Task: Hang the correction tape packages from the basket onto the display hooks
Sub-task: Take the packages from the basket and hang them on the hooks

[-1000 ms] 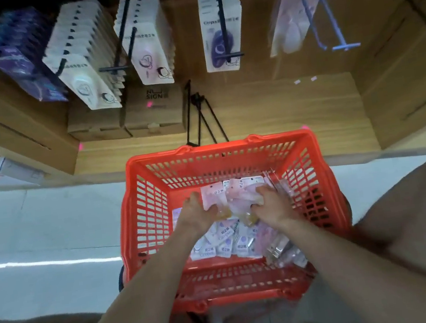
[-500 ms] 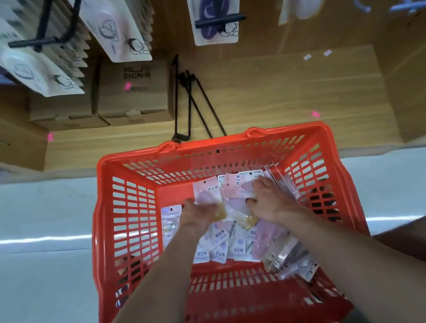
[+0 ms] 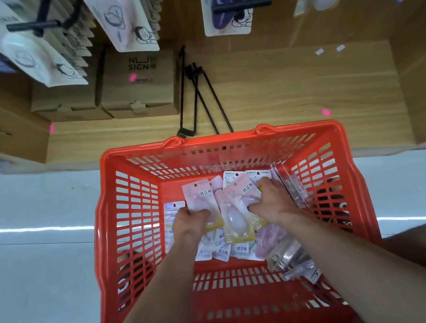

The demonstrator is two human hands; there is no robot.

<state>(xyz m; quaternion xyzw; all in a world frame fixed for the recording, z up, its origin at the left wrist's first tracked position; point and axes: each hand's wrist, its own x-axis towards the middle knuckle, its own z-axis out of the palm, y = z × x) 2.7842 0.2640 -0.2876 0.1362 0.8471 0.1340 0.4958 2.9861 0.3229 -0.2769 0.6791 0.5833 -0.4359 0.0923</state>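
An orange basket (image 3: 131, 226) sits on the floor below me with several pink correction tape packages (image 3: 237, 223) piled in it. My left hand (image 3: 190, 222) grips one pink package (image 3: 198, 194) by its lower end. My right hand (image 3: 271, 198) holds another pink package (image 3: 237, 193) beside it. Both hands are inside the basket. Black display hooks (image 3: 240, 4) with hung packages run along the wooden wall at the top.
Two brown cardboard boxes (image 3: 139, 87) stand on the wooden shelf (image 3: 291, 88) behind the basket. Loose black wire hooks (image 3: 198, 98) lie on the shelf. Clear plastic packs (image 3: 289, 257) fill the basket's right side. White floor (image 3: 30, 266) extends to the left.
The camera has dropped closer to the basket. Both hands have taken hold of pink packages and raised them slightly from the pile.
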